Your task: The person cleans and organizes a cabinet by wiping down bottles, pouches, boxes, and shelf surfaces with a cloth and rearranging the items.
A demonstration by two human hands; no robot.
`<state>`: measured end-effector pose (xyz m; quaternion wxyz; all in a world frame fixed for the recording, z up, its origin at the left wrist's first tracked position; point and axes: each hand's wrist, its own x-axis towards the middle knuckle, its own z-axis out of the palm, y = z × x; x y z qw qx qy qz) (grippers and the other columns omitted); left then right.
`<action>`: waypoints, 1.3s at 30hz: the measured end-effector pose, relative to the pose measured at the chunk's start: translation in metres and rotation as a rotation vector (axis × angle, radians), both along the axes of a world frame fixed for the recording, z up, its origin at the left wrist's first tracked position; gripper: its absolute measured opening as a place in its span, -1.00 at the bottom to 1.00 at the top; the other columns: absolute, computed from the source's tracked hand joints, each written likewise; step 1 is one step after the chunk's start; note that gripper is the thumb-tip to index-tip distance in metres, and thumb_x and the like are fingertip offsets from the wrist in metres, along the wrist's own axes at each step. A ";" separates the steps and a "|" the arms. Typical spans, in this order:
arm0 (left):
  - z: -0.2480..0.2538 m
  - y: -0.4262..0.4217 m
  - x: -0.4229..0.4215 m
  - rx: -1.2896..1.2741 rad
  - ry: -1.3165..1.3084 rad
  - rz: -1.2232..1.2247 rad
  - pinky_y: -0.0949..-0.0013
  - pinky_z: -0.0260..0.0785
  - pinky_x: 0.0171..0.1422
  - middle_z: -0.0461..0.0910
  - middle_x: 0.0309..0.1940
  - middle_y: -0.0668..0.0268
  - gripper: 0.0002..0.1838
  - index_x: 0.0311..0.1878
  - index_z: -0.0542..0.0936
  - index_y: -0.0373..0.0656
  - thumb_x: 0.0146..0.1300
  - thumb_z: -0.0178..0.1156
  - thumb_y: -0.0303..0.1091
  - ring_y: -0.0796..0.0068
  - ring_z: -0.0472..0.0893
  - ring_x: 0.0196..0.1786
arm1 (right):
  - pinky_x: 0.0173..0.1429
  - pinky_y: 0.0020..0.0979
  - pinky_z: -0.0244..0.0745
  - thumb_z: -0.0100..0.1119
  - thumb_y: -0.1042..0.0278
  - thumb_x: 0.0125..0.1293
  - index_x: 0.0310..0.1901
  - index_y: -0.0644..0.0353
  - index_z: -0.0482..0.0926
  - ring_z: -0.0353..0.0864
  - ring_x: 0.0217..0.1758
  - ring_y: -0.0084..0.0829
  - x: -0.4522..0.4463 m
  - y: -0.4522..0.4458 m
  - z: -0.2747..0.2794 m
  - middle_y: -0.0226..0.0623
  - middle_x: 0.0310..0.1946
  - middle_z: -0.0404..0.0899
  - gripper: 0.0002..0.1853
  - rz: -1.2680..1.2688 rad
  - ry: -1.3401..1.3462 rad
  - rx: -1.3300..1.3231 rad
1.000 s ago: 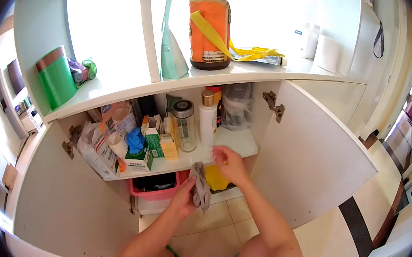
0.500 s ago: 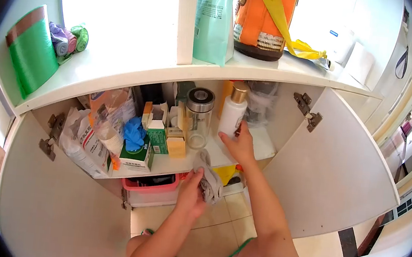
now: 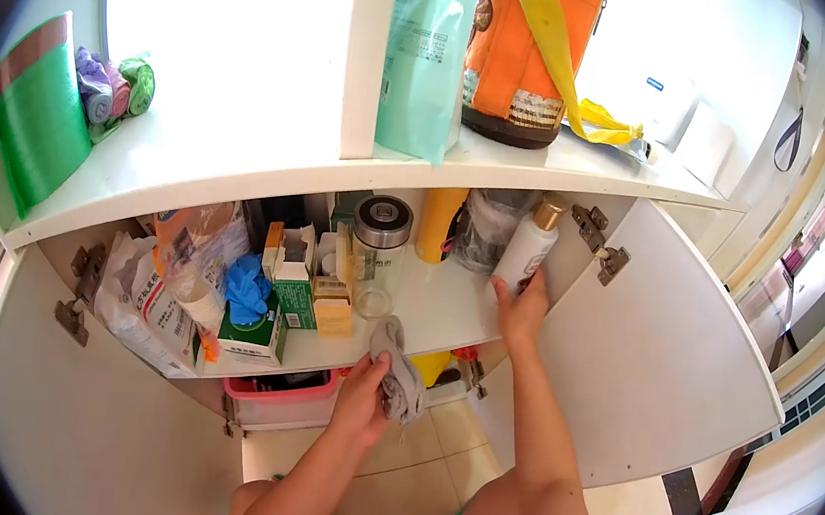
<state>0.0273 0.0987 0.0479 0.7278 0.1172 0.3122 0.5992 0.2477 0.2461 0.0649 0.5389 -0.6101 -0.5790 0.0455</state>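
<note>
- The right hand (image 3: 523,304) has its grip closed around the lower part of a white bottle (image 3: 526,246), which leans with its gold cap to the right, by the cabinet's right side; whether its base touches the shelf (image 3: 433,305) cannot be told.
- The left hand (image 3: 363,396) has its grip closed on a folded grey cloth (image 3: 403,387), just in front of the shelf.
- Behind and left of the bottle stand a plastic-wrapped thing (image 3: 489,230) and a yellow container (image 3: 434,225).
- A metal hinge (image 3: 610,264) juts out beside the bottle, on the right.
- Left of the cloth, a glass jar (image 3: 377,266) stands upright near the shelf's front edge.
- Both the left door (image 3: 97,385) and right door (image 3: 657,369) are swung wide, the arms between them.
- White shelf surface shows between jar and bottle.
- A green-and-white box (image 3: 256,340) has blue crumpled material (image 3: 247,287) at its top.
- Below, a pink bin (image 3: 262,395) holds dark items, too hidden to name.
</note>
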 end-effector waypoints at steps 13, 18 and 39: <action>0.007 -0.012 -0.004 -0.025 0.058 0.008 0.40 0.42 0.13 0.55 0.01 0.36 -0.63 0.19 0.43 -0.16 0.39 0.13 -0.24 0.52 0.54 0.05 | -0.03 -0.07 0.52 0.46 0.09 0.03 -0.04 0.34 0.38 0.63 -0.11 0.08 -0.001 0.003 0.008 0.05 -0.18 0.62 -0.38 -0.282 -0.313 -0.321; 0.005 -0.018 -0.008 0.014 0.067 -0.007 0.44 0.43 0.09 0.55 0.00 0.37 -0.61 0.21 0.42 -0.16 0.40 0.13 -0.23 0.55 0.55 0.03 | -0.02 -0.05 0.52 0.44 0.13 0.04 -0.11 0.35 0.45 0.63 -0.11 0.11 0.007 0.004 -0.003 0.08 -0.22 0.64 -0.47 -0.231 -0.330 -0.371; 0.007 -0.028 -0.018 0.005 0.040 0.019 0.37 0.45 0.11 0.55 0.02 0.37 -0.62 0.22 0.41 -0.14 0.40 0.11 -0.26 0.50 0.56 0.05 | 0.13 -0.29 0.47 0.47 0.20 0.01 0.24 0.40 0.30 0.57 0.06 -0.21 -0.104 -0.036 -0.010 0.03 0.01 0.55 -0.19 0.504 -0.093 -0.067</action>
